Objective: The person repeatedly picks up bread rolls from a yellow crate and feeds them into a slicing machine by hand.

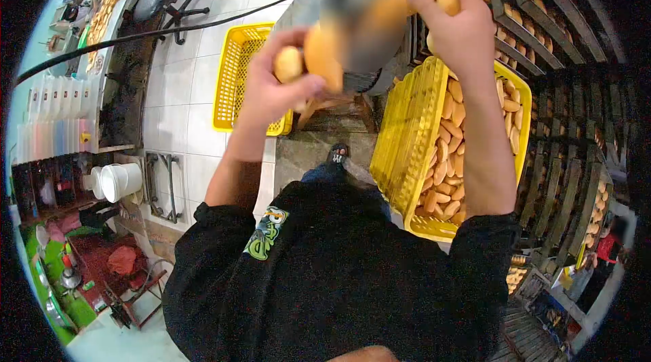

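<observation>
My left hand (266, 84) is curled around small golden bread rolls (288, 65), with a longer roll (322, 56) against its fingers. Raised higher on the right, my right hand (458, 26) also grips bread rolls (448, 2). Between the hands, a smeared grey and orange patch hides detail. Below my right forearm stands a yellow plastic crate (410, 151) heaped with elongated rolls (444, 158). The exact number of rolls in either hand is hard to make out.
Another yellow crate (220, 84) sits on the tiled floor at left. A black cable (169, 35) crosses the upper left. Racks (563, 107) with trays of rolls line the right side. A wheeled chair (180, 12) and white buckets (122, 181) stand left.
</observation>
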A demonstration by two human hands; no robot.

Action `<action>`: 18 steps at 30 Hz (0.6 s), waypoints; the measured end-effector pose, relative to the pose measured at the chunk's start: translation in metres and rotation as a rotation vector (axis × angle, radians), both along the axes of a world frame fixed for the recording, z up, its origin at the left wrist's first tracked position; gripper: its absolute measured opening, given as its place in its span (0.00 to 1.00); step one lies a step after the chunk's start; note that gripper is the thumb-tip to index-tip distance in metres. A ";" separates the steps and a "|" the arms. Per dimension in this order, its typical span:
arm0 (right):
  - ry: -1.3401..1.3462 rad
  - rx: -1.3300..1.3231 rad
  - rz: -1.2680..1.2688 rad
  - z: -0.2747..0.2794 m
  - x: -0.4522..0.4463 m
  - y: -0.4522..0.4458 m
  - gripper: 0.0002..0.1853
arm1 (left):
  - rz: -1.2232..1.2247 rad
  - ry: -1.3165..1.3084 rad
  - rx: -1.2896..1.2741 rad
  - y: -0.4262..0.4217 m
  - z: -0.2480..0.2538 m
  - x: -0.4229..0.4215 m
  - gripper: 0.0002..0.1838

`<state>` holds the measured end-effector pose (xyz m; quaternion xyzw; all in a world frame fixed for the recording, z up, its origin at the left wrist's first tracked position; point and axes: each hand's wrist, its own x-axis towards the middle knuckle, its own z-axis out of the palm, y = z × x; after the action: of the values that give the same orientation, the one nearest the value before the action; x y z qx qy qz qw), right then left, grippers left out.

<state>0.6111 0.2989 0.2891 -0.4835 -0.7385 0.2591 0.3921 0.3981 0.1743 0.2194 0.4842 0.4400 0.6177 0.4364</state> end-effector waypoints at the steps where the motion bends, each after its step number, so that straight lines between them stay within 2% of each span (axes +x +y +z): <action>1: -0.162 0.042 0.048 -0.005 -0.003 0.008 0.19 | 0.082 0.076 0.067 0.010 0.007 -0.008 0.32; 2: -0.325 0.084 0.097 -0.007 -0.006 0.014 0.20 | 0.165 0.151 0.134 0.022 0.013 -0.017 0.32; 3: -0.478 0.022 0.269 -0.007 -0.006 0.018 0.21 | 0.180 0.234 0.188 0.034 0.019 -0.023 0.31; 6: -0.327 0.108 0.202 -0.003 -0.004 0.022 0.19 | 0.097 0.262 0.264 0.074 0.015 -0.015 0.30; 7: 0.001 -0.010 0.197 -0.008 0.000 0.035 0.18 | 0.114 0.541 0.281 0.079 0.016 -0.011 0.24; 9: 0.819 -0.287 0.398 -0.029 0.031 0.079 0.16 | -0.055 0.822 0.293 0.094 -0.001 -0.020 0.20; 10: 0.867 -0.269 0.228 -0.005 0.006 0.055 0.14 | -0.141 0.961 0.295 0.096 -0.007 -0.025 0.18; 11: 0.910 -0.251 0.057 0.018 -0.018 0.031 0.12 | -0.185 1.050 0.151 0.092 -0.004 -0.035 0.16; 12: 0.651 -0.044 -0.005 0.025 -0.036 0.009 0.14 | -0.133 0.993 0.186 0.090 0.000 -0.040 0.16; 14: 0.226 0.143 -0.009 -0.003 -0.036 0.013 0.13 | -0.030 0.876 0.247 0.089 0.009 -0.044 0.15; 16: -0.110 0.165 0.006 -0.033 -0.041 0.010 0.19 | 0.079 0.633 0.355 0.096 0.013 -0.036 0.16; 17: -0.238 0.266 0.178 -0.051 -0.031 0.022 0.22 | 0.091 0.477 0.364 0.100 0.015 -0.023 0.17; 18: -0.212 0.242 0.123 -0.042 -0.029 0.012 0.18 | 0.101 0.322 0.372 0.105 0.018 -0.014 0.17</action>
<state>0.5821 0.3107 0.2469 -0.4114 -0.8297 0.1392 0.3508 0.3838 0.2796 0.2376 0.6256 0.4062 0.6242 0.2324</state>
